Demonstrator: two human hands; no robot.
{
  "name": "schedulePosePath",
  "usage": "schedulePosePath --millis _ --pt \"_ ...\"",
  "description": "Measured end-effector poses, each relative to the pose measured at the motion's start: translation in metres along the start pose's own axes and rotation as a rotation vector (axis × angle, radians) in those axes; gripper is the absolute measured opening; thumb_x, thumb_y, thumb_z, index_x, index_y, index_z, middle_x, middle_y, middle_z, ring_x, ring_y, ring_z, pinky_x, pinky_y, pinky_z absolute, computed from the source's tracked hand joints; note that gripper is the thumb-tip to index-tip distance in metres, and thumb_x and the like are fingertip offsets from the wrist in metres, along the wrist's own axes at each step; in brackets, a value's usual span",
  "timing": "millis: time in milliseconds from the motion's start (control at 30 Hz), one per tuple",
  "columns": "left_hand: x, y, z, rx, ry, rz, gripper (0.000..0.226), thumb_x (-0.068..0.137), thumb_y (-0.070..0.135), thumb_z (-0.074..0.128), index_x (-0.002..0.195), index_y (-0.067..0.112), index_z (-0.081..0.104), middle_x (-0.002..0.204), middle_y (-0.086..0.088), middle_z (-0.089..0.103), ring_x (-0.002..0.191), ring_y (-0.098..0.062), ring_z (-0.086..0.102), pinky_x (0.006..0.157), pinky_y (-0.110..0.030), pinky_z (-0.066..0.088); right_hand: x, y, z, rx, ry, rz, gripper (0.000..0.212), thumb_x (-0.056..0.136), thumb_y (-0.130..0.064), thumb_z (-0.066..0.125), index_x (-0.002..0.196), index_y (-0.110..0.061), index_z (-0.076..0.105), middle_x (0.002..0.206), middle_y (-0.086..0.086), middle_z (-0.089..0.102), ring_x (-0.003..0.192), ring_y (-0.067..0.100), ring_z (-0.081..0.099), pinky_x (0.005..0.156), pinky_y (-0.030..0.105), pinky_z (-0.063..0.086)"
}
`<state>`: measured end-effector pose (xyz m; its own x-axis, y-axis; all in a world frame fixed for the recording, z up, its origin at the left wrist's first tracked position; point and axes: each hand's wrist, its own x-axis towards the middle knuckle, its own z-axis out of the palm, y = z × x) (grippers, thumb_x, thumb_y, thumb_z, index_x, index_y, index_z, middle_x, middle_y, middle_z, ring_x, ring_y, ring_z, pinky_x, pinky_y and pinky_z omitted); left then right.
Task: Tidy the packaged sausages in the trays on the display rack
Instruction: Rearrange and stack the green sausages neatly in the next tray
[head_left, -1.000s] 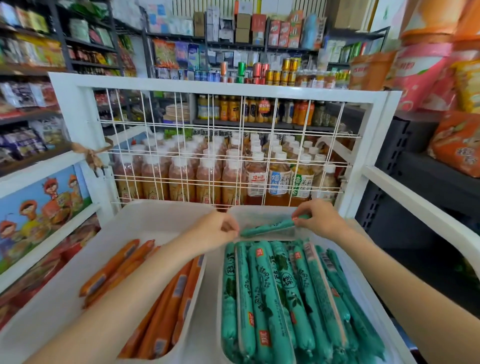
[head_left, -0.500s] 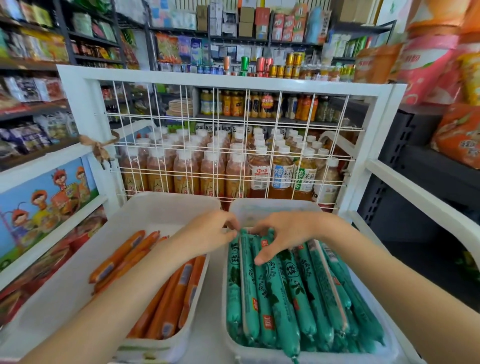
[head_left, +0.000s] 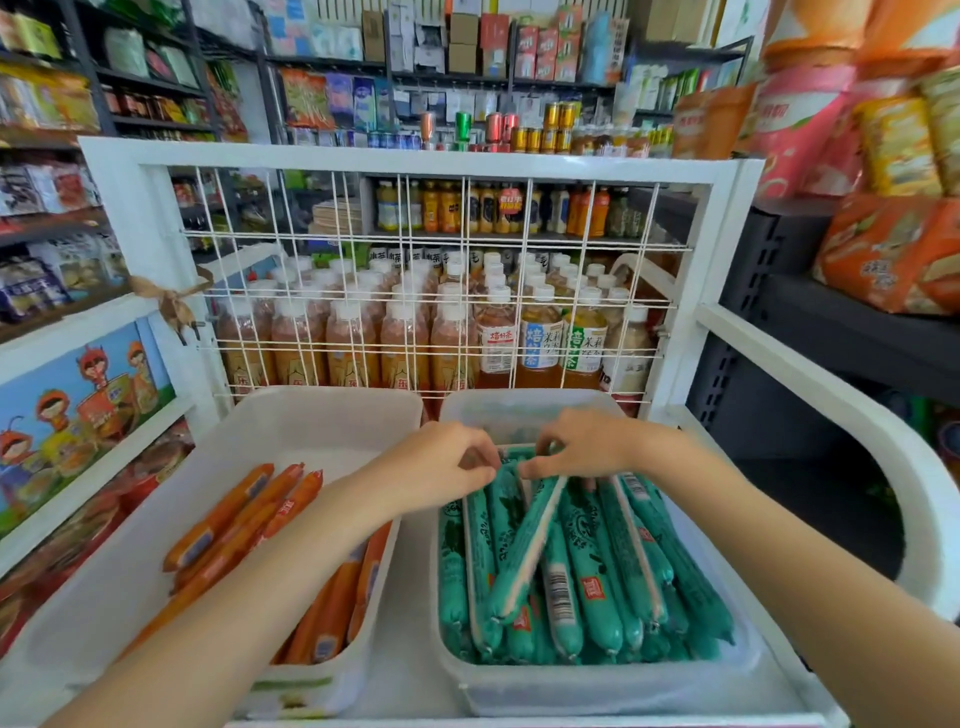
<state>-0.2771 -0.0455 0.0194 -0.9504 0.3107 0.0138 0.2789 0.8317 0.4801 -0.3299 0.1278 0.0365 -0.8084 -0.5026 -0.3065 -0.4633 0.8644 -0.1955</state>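
Left hand (head_left: 441, 467) pinches green sausage (head_left: 524, 551) | right hand (head_left: 587, 447) pinches same

You have green plastic-wrapped sausages (head_left: 587, 566) packed lengthwise in the clear plastic right tray (head_left: 597, 686), one lying skewed across the rest. Orange plastic-wrapped sausages (head_left: 234, 525) lie loosely in two groups in the white plastic left tray (head_left: 311, 415) beside it.
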Motion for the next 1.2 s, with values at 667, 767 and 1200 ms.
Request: schedulePosePath --millis 667,767,1200 --pt "0.001 0.044 -0.024 -1.016 0.030 0.159 0.035 0.066 0.030 0.065 0.100 0.020 0.064 0.094 0.005 0.070 0.089 -0.011 0.065 0.083 -0.029 0.052 -0.054 -0.024 -0.074 0.433 0.702 -0.454 0.014 0.080 -0.010 0.069 0.078 -0.016 0.057 0.071 -0.005 0.050 0.054 -0.002 0.046 0.053 0.009 0.037" --pt "0.003 0.047 -0.036 -0.895 0.116 0.209 0.034 0.067 0.033 0.065 0.100 0.024 0.062 0.091 0.009 0.071 0.091 -0.008 0.065 0.086 -0.026 0.049 -0.054 -0.027 -0.078 0.145 0.948 -0.542 0.019 0.078 -0.020 0.072 0.084 -0.011 0.057 0.076 -0.014 0.048 0.067 -0.004 0.048 0.064 0.009 0.038" --pt "-0.011 0.024 -0.044 -0.430 0.334 0.172 0.033 0.081 0.022 0.066 0.114 0.022 0.060 0.105 0.015 0.063 0.098 -0.004 0.060 0.084 -0.021 0.045 -0.047 -0.017 -0.064 0.744 0.651 -0.557 0.009 0.084 -0.009 0.061 0.092 -0.008 0.067 0.091 0.008 0.069 0.078 0.013 0.067 0.068 0.027 0.058"
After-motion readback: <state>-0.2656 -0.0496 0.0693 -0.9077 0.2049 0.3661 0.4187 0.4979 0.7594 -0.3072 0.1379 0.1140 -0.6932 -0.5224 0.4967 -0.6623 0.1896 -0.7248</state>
